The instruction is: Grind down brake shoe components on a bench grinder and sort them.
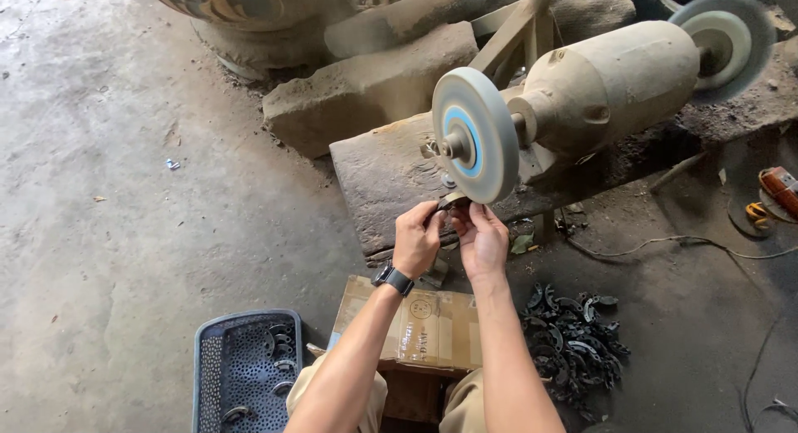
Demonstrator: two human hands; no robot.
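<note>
Now: both hands (449, 233) pinching small metal piece (453, 200) under grinding wheel (475, 135) | stiff, light, likely sharp-edged | grip by ends

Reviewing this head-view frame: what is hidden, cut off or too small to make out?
- Small metal piece, head view: mostly covered by the left hand and right hand; its shape is unclear.
- Grinding wheel: whether it spins cannot be told.
- Blue basket: cut off by the bottom edge.
- Dark metal parts pile: single pieces too small to tell.
- Cardboard box: partly hidden by the forearms.
</note>
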